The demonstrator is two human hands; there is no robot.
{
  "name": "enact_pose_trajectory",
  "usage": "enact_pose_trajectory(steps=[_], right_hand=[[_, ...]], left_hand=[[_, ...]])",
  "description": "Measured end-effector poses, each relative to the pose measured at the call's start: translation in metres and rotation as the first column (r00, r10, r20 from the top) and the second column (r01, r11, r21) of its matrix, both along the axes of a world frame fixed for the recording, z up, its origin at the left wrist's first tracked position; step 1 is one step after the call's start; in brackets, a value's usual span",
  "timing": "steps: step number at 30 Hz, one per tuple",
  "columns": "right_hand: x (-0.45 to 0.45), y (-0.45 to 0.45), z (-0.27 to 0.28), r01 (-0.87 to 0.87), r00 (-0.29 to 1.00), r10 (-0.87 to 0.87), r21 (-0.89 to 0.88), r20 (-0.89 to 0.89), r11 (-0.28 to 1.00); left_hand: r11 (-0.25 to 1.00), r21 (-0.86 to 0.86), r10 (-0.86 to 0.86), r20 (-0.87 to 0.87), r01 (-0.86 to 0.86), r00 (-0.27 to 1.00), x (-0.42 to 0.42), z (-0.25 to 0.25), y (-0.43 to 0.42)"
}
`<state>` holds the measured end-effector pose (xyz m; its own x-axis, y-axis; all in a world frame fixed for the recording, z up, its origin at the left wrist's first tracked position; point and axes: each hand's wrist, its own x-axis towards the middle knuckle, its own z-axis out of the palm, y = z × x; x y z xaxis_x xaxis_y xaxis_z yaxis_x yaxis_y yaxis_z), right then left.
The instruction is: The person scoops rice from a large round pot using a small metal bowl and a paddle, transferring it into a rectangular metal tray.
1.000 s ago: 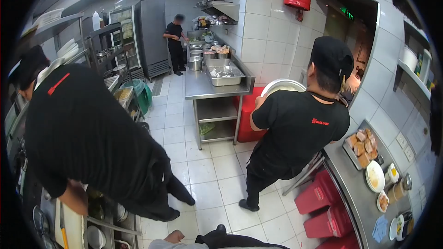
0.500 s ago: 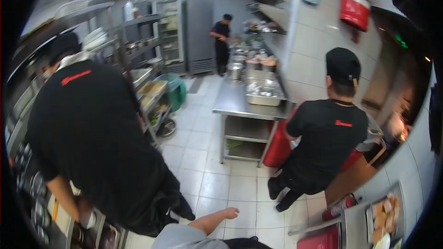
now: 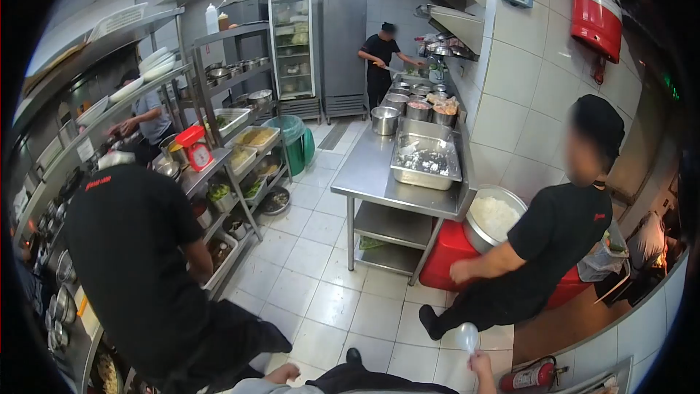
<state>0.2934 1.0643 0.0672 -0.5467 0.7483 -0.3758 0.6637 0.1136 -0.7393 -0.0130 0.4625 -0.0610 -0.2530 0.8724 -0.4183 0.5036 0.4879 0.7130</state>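
White, square-tiled floor: a glossy grid forming the aisle, presumably to give walking room between work stations. Silver-grey, rectangular steel table: set along the wall, probably to keep that aisle passable; its smooth top stands over lower shelves. Two black-clothed co-workers: one at left, bent forward beside grey metal shelving; one at right, standing near the table's end. Red, box-like container: glossy and rigid, it appears to support the vessel above, perhaps raising it to working height. Wide, round metal basin: its curved wall encloses a white, granular, rice-like mass. Deep, rectangular steel pan: on the table's near end, perhaps for easy reach, with white residue across its base. Pale, translucent, rounded object: at the lower right, in the wearer's right hand, whose fingers are closed on its lower end; the bulbous part points away, likely leaving it free of the grasp. Left hand: fingers curled, no article visible; whether they enclose anything cannot be told.
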Motion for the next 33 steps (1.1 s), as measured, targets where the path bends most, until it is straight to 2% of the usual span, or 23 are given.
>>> enact_pose_trajectory(steps=[1, 2, 3, 4, 5, 7, 8, 9, 11, 13, 15, 16, 17, 18, 19, 20, 21, 22, 23, 26, 29, 32, 33], right_hand=[[-0.035, 0.011, 0.015, 0.078, 0.977, -0.087, -0.057, -0.195, 0.995], [-0.065, 0.021, 0.020, 0.043, 0.965, -0.069, -0.108, -0.252, 0.993], [-0.091, 0.025, 0.026, 0.007, 0.951, -0.056, -0.159, -0.304, 0.987], [-0.119, 0.011, 0.051, 0.054, 0.943, -0.123, -0.223, -0.310, 0.973], [-0.138, 0.008, 0.047, 0.023, 0.956, -0.078, -0.195, -0.282, 0.981], [-0.166, -0.001, 0.036, -0.037, 0.980, -0.020, -0.285, -0.197, 0.958], [-0.175, -0.004, 0.034, -0.152, 0.983, 0.117, -0.263, -0.142, 0.953], [-0.183, -0.010, 0.035, -0.137, 0.985, 0.109, -0.231, -0.131, 0.963], [-0.197, -0.008, 0.038, -0.073, 0.989, 0.041, -0.228, -0.141, 0.971], [-0.206, 0.001, 0.043, 0.030, 0.983, -0.080, -0.286, -0.165, 0.958], [-0.212, 0.018, 0.062, 0.085, 0.963, -0.147, -0.263, -0.228, 0.961], [-0.219, 0.031, 0.071, 0.113, 0.948, -0.181, -0.254, -0.261, 0.961], [-0.226, 0.046, 0.077, 0.129, 0.934, -0.203, -0.250, -0.295, 0.959], [-0.232, 0.065, 0.081, 0.144, 0.918, -0.221, -0.244, -0.328, 0.959], [-0.241, 0.086, 0.079, 0.139, 0.912, -0.192, -0.167, -0.362, 0.976], [-0.258, 0.092, 0.123, 0.147, 0.944, -0.143, -0.009, -0.297, 0.989], [-0.270, 0.111, 0.122, 0.212, 0.912, -0.211, -0.038, -0.351, 0.977], [-0.287, 0.132, 0.119, 0.219, 0.871, -0.146, 0.105, -0.469, 0.970], [-0.308, 0.142, 0.143, 0.263, 0.828, -0.237, -0.021, -0.509, 0.965], [-0.370, 0.191, 0.182, 0.329, 0.774, -0.240, 0.048, -0.586, 0.943], [-0.434, 0.230, 0.210, 0.336, 0.764, -0.015, 0.378, -0.645, 0.863], [-0.490, 0.258, 0.233, 0.125, 0.866, 0.226, 0.630, -0.447, 0.766], [-0.506, 0.266, 0.233, 0.052, 0.919, 0.258, 0.739, -0.299, 0.672]], left_hand=[[0.986, -0.002, 0.167, 0.113, -0.168, 0.979, 0.009, 0.003, -0.013], [0.943, -0.005, 0.326, 0.217, -0.333, 0.920, 0.019, 0.013, -0.025], [0.926, 0.008, 0.360, 0.293, -0.379, 0.886, 0.009, 0.013, -0.017], [0.906, 0.018, 0.388, 0.367, -0.424, 0.845, 0.000, 0.012, -0.010], [0.884, 0.034, 0.407, 0.438, -0.467, 0.802, -0.018, 0.008, 0.006], [0.832, 0.061, 0.421, 0.579, -0.552, 0.698, -0.053, -0.003, 0.044], [0.846, -0.030, 0.465, 0.530, -0.533, 0.709, -0.074, -0.010, 0.065], [0.852, -0.122, 0.500, 0.480, -0.509, 0.721, -0.096, -0.014, 0.088], [0.772, -0.510, 0.491, 0.102, -0.378, 0.865, -0.161, 0.010, 0.181], [0.877, -0.239, 0.413, -0.065, -0.416, 0.908, -0.214, 0.014, 0.240], [0.917, -0.145, 0.354, -0.129, -0.371, 0.926, -0.255, 0.088, 0.319], [0.935, 0.058, 0.355, -0.193, -0.350, 0.915, -0.271, 0.118, 0.353], [0.894, 0.230, 0.411, -0.084, -0.383, 0.908, -0.289, 0.140, 0.388], [0.878, 0.262, 0.412, 0.016, -0.401, 0.911, -0.298, 0.187, 0.423], [0.828, 0.388, 0.386, 0.128, -0.404, 0.914, -0.316, 0.189, 0.455], [0.785, 0.464, 0.364, 0.193, -0.411, 0.911, -0.325, 0.217, 0.483], [0.731, 0.532, 0.341, 0.257, -0.427, 0.904, -0.330, 0.251, 0.506], [0.718, 0.539, 0.315, 0.312, -0.440, 0.896, -0.339, 0.268, 0.525], [0.702, 0.552, 0.287, 0.359, -0.450, 0.888, -0.349, 0.285, 0.543], [0.717, 0.530, 0.297, 0.355, -0.453, 0.886, -0.370, 0.342, 0.583], [0.670, 0.632, 0.316, 0.233, -0.390, 0.920, -0.418, 0.348, 0.625], [0.656, 0.668, 0.376, 0.115, -0.352, 0.920, -0.470, 0.357, 0.672], [0.653, 0.685, 0.391, 0.060, -0.323, 0.918, -0.492, 0.356, 0.691]])
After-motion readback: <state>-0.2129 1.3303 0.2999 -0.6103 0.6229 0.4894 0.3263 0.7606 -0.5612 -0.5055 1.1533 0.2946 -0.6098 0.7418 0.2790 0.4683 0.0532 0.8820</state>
